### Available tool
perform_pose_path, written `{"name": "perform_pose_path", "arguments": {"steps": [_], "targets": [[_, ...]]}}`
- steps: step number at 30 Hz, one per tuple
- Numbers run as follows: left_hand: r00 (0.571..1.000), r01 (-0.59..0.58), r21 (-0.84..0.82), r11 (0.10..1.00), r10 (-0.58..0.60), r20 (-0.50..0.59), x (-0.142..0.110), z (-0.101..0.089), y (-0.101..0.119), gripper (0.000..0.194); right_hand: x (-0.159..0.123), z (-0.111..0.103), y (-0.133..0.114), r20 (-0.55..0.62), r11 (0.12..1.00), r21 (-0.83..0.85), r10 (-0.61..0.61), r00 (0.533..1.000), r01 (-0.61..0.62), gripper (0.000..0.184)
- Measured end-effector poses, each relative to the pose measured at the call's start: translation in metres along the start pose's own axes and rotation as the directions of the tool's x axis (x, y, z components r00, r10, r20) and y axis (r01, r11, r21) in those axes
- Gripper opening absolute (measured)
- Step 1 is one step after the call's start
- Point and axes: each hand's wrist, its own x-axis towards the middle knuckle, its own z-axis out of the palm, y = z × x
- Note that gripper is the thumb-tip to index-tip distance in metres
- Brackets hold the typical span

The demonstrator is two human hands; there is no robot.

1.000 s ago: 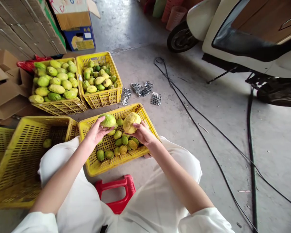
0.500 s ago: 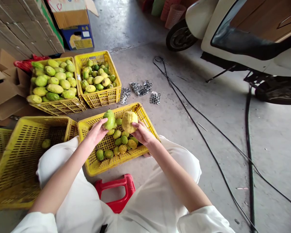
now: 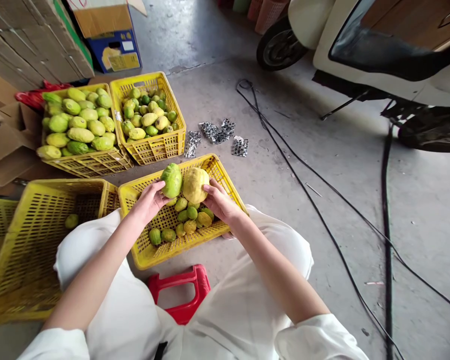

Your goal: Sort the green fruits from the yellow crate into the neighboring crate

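Green fruit (image 3: 172,181) and yellow fruit (image 3: 195,185) held side by side above a yellow crate (image 3: 150,256)

We have one fruit in each hand, both raised over the shallow yellow crate between our knees. Our left hand (image 3: 150,201) holds the green fruit from its left side, the thumb laid against the skin. Our right hand (image 3: 220,204) is closed about the yellow fruit from the right, with the thumb on its near side. The two fruits sit so close together that we cannot tell whether they touch. The yellow one looks a little broader than the green.

Below them, smaller fruits (image 3: 189,226), some green and some yellowish, lie loose on the crate's slatted floor, most of them toward the near and right part. Beyond, we see two more crates standing side by side: the left crate (image 3: 97,165) is heaped with large fruits, and the right crate (image 3: 155,150) holds a lower pile. To our left is a larger yellow basket (image 3: 26,245) with a single small fruit (image 3: 71,221) visible inside. Patterned wrappers (image 3: 218,132) are on the concrete floor past our crate, and a red plastic stool (image 3: 200,286) shows between our legs. A white scooter (image 3: 330,40) is parked at upper right, near a thick black cable (image 3: 386,210).
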Motion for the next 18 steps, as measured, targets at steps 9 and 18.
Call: {"name": "perform_pose_path", "arguments": {"steps": [9,18], "targets": [[0.998,-0.031,0.087,0.996,0.027,0.048,-0.004,0.001,0.011,0.037,0.0,0.002,-0.005,-0.052,1.0,0.019,0.001,0.999,0.0,0.038],[0.994,-0.097,0.089,0.991,0.091,0.065,-0.005,0.005,0.013,0.044,0.0,0.003,-0.016,-0.086,0.993,0.095,-0.068,0.994,0.077,0.054]]}}
